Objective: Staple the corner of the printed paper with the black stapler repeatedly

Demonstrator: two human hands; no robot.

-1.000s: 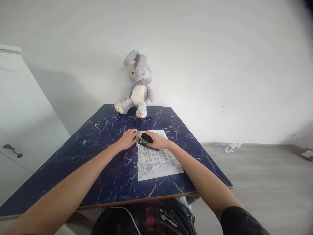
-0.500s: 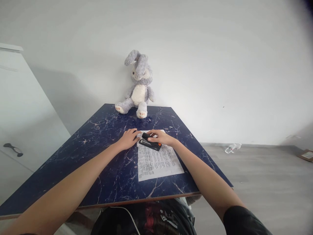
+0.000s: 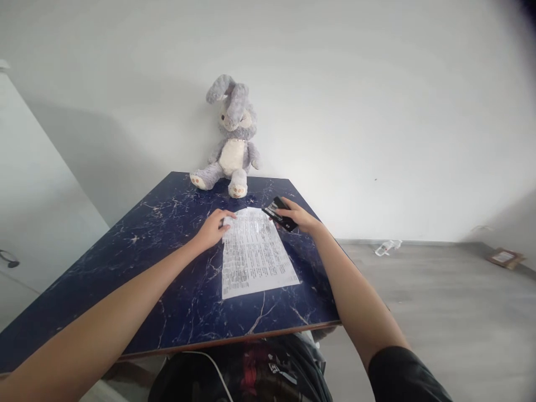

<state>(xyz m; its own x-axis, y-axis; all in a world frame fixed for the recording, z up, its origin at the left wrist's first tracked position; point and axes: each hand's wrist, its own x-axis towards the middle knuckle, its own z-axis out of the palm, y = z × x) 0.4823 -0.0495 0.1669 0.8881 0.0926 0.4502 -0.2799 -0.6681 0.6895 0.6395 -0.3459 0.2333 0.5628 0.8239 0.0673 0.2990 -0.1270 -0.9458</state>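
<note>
My right hand (image 3: pixel 299 215) grips a black stapler (image 3: pixel 285 222), held tilted beside the upper right edge of the printed paper (image 3: pixel 259 254). The stapler looks raised off the page. At the paper's upper left edge rests my left hand (image 3: pixel 214 228), thumb and forefinger apart and touching the sheet. Its other fingers are partly hidden. Small dark text covers the paper, which lies on the blue marbled table (image 3: pixel 188 312).
A grey plush rabbit (image 3: pixel 232 156) sits at the table's far end against the wall. On the left stands a white cabinet (image 3: pixel 33 184). A crumpled plastic wrapper (image 3: pixel 387 247) and a cardboard piece (image 3: pixel 505 257) lie on the floor at right.
My right hand has lifted the stapler off the paper and moved it to the right, turning it. My left hand stays at the paper's upper left edge. The view has shifted slightly.
</note>
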